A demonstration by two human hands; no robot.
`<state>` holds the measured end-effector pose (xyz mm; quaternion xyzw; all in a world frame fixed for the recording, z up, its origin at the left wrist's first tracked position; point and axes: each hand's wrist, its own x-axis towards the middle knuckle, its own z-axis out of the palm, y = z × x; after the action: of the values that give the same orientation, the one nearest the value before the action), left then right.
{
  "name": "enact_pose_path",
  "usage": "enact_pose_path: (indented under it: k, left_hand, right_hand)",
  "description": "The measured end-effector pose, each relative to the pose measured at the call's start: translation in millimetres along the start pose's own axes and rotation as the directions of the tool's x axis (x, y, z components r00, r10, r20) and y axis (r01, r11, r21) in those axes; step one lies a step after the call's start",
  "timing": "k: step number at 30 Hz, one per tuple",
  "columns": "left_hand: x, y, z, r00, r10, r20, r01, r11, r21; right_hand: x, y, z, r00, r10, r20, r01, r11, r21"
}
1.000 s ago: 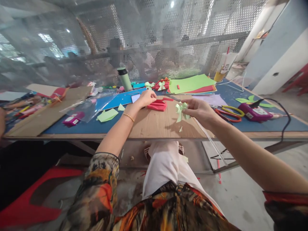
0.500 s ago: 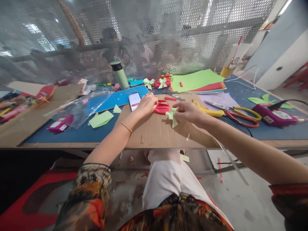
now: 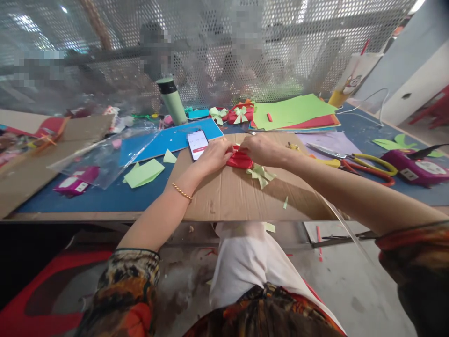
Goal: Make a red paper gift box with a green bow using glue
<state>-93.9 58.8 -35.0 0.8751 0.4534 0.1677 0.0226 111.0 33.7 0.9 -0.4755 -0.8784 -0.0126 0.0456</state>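
A small red paper piece lies on the brown cardboard, between my two hands. My left hand is closed on its left end, the fingers bent together. My right hand pinches at its upper right edge, fingertips pointing down; exactly what they grip is hidden. Just below my right hand rests a pale green paper bow, touched by neither hand. Beside my left hand lies a phone with its screen lit.
Large scissors and a purple device lie at the right. Behind are a green bottle, red pieces with bows and green sheets. A blue board and folded green paper are left.
My right hand has left the green bow and moved up and left onto the red piece. The bow now lies free on the cardboard. My left hand stays at the red piece.
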Motion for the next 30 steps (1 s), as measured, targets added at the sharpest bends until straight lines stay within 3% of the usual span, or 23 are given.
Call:
enact_pose_path:
  k: [5,10,16,19,24,30]
  left_hand:
    - [-8.7,0.2,-12.1,0.993,-0.091,0.071,0.085,0.993,0.084]
    - [-10.0,12.1,-19.9,0.982,-0.149,0.113,0.124,0.971,0.204]
    - [-10.0,24.6,-25.4,0.985,-0.095,0.145,0.047,0.95,0.308]
    - [-10.4,22.5,-24.0,0.991,-0.088,0.102,0.054,0.954,0.296]
    - [-7.4,13.7,-13.5,0.998,0.015,0.06,-0.034,0.939,0.342]
    - [-4.0,11.4,-6.7,0.993,0.093,0.07,-0.112,0.925,0.364]
  right_hand:
    - [10.7,5.1,13.4,0.999,-0.016,0.029,0.014,0.998,0.065]
    - [9.6,2.2,9.8,0.998,0.035,0.049,-0.038,0.997,0.062]
    - [16.2,-4.5,3.6,0.992,0.092,0.086,-0.098,0.992,0.076]
    - [19.9,-2.2,3.5,0.992,0.101,0.071,-0.107,0.989,0.1]
    - [25.9,2.9,7.3,0.994,0.103,0.044,-0.108,0.987,0.12]
    - [26.4,3.1,3.9,0.997,0.038,0.063,-0.046,0.99,0.13]
